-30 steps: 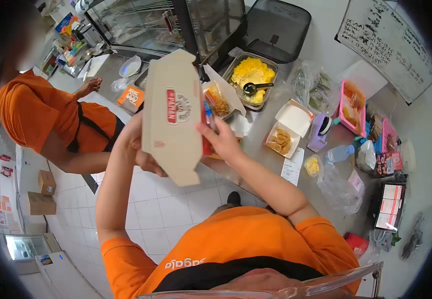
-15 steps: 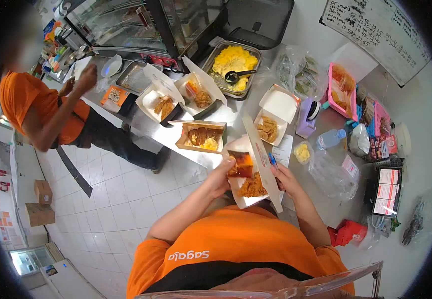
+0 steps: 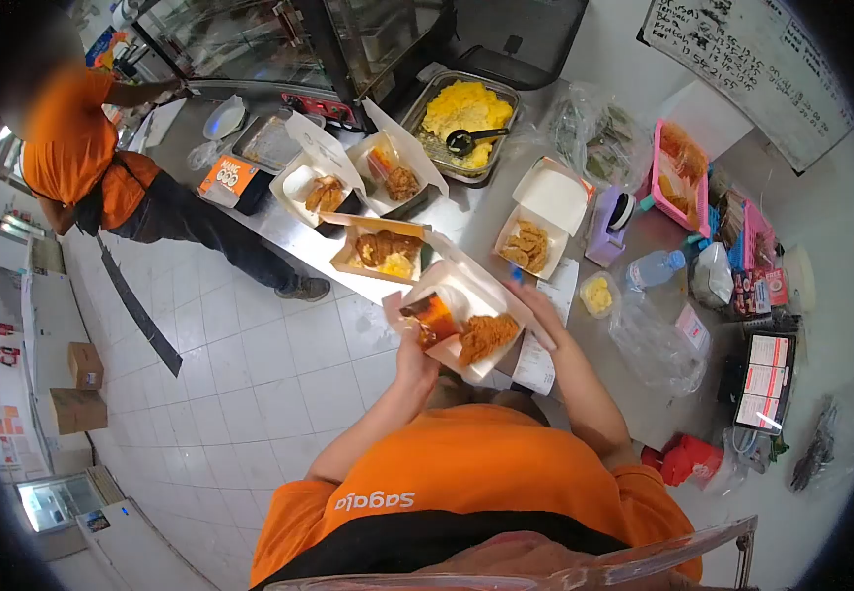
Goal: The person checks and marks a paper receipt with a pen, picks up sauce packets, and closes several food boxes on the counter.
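Note:
Both hands hold an open paper meal box [image 3: 476,373] over the counter's front edge. Inside are a piece of fried chicken [image 3: 487,338], an orange and dark packet [image 3: 430,317] and something white, partly covered. My left hand [image 3: 415,362] grips the box's left side, its fingers partly hidden. My right hand [image 3: 539,309] is closed at the lid side, with a small blue item, seemingly a pen [image 3: 517,273], showing at its fingers. Just beyond stands another open box [image 3: 350,268] with brown meat and yellow egg. A box with fried pieces [image 3: 527,245] is beyond my right hand.
Two more open meal boxes [image 3: 317,187] stand further back, near a tray of yellow egg [image 3: 463,118] with a black ladle [image 3: 461,143]. Rightward are a receipt [image 3: 535,364], a plastic bottle [image 3: 655,271] and pink baskets [image 3: 705,187]. A co-worker [image 3: 82,148] stands left.
The held box has moved left and tilted, showing more of its inside. The box with meat and egg has shifted left and back. The co-worker has turned and reached away.

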A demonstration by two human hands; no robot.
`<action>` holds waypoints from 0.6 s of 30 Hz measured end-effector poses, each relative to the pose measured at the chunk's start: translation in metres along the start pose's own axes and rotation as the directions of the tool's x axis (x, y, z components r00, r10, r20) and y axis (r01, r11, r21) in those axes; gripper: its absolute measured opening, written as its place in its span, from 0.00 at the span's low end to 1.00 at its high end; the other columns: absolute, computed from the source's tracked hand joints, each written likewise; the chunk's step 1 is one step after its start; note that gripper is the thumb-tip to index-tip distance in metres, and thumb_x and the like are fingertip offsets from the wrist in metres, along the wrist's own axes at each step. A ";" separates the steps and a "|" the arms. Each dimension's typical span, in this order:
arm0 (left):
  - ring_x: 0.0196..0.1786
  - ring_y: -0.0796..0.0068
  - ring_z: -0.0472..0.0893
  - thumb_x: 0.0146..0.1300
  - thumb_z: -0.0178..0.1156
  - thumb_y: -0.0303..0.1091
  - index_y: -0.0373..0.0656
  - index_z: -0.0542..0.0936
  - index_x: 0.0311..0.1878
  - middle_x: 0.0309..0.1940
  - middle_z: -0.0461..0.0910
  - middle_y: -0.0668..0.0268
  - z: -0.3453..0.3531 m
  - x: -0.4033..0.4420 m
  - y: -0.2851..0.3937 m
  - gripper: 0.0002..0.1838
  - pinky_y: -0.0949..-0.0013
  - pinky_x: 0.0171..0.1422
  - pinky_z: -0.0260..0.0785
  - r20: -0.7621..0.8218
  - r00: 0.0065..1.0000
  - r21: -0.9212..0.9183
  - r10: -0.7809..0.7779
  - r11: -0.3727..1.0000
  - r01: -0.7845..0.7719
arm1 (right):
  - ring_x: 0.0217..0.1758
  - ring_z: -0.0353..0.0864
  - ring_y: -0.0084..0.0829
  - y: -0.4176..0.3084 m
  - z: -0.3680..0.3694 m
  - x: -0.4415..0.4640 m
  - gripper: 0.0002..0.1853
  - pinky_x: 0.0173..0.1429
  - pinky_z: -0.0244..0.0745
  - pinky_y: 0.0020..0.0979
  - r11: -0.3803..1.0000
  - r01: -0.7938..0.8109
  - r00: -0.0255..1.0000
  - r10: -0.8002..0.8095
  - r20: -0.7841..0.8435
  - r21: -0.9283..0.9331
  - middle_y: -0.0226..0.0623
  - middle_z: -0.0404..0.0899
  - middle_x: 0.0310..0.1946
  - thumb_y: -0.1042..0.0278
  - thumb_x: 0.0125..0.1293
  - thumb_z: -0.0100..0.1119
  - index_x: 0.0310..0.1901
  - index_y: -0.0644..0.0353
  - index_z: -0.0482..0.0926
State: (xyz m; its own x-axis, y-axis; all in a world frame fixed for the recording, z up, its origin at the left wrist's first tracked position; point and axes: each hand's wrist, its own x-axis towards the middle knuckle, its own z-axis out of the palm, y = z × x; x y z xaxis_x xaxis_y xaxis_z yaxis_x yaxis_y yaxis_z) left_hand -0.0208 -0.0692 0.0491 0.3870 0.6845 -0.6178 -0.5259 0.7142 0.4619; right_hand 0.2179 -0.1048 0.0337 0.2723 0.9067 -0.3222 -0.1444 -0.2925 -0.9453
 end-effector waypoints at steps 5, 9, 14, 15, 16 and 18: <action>0.69 0.55 0.60 0.72 0.40 0.52 0.49 0.57 0.69 0.67 0.61 0.60 0.025 -0.014 0.011 0.27 0.30 0.63 0.56 -0.080 0.996 0.071 0.025 0.997 -0.020 | 0.23 0.59 0.09 -0.040 -0.030 -0.031 0.18 0.28 0.57 0.16 0.938 0.272 0.949 -0.224 -0.224 0.214 0.32 0.79 0.42 0.57 0.74 0.45 0.54 0.63 0.72; 0.69 0.65 0.58 0.72 0.44 0.51 0.47 0.60 0.67 0.67 0.62 0.63 0.056 -0.060 0.043 0.27 0.32 0.67 0.45 -0.167 0.984 0.377 0.067 0.926 0.001 | 0.25 0.64 0.12 -0.051 -0.040 -0.049 0.15 0.32 0.60 0.16 0.825 0.444 0.744 -0.557 -0.368 -0.349 0.32 0.77 0.41 0.60 0.72 0.49 0.51 0.63 0.73; 0.54 0.73 0.69 0.70 0.55 0.39 0.36 0.72 0.55 0.53 0.68 0.64 0.023 -0.039 0.040 0.18 0.72 0.61 0.60 0.120 0.793 0.655 0.597 0.552 -0.515 | 0.37 0.72 0.16 -0.053 -0.017 -0.073 0.10 0.42 0.67 0.22 0.758 0.534 0.648 -0.651 -0.394 -0.374 0.31 0.79 0.38 0.66 0.67 0.57 0.45 0.62 0.77; 0.54 0.72 0.69 0.69 0.55 0.38 0.36 0.72 0.55 0.53 0.67 0.63 0.018 -0.025 0.042 0.18 0.71 0.61 0.61 0.137 0.853 0.693 0.504 0.566 -0.446 | 0.39 0.73 0.17 -0.045 -0.014 -0.075 0.09 0.43 0.67 0.23 0.767 0.534 0.662 -0.641 -0.389 -0.355 0.32 0.79 0.38 0.66 0.67 0.57 0.44 0.62 0.77; 0.54 0.72 0.69 0.68 0.56 0.38 0.36 0.71 0.56 0.53 0.66 0.62 0.015 -0.012 0.044 0.18 0.71 0.60 0.61 0.148 0.903 0.731 0.403 0.570 -0.374 | 0.37 0.73 0.17 -0.039 -0.009 -0.077 0.09 0.42 0.68 0.23 0.782 0.513 0.674 -0.622 -0.398 -0.354 0.32 0.79 0.36 0.67 0.67 0.57 0.43 0.63 0.77; 0.56 0.66 0.67 0.63 0.61 0.34 0.35 0.69 0.59 0.52 0.65 0.56 0.026 -0.005 0.043 0.24 0.67 0.60 0.63 0.211 0.911 0.852 0.353 0.390 -0.349 | 0.35 0.75 0.18 -0.029 -0.004 -0.080 0.09 0.40 0.69 0.24 0.809 0.468 0.696 -0.586 -0.416 -0.357 0.32 0.79 0.33 0.67 0.67 0.58 0.42 0.64 0.78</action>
State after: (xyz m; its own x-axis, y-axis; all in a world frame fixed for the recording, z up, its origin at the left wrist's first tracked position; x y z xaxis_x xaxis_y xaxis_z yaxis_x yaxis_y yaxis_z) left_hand -0.0259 -0.0383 0.0890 0.3270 0.9071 -0.2651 0.3054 0.1641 0.9380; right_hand 0.2042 -0.1701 0.0869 0.6696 0.6757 0.3084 0.3501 0.0791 -0.9334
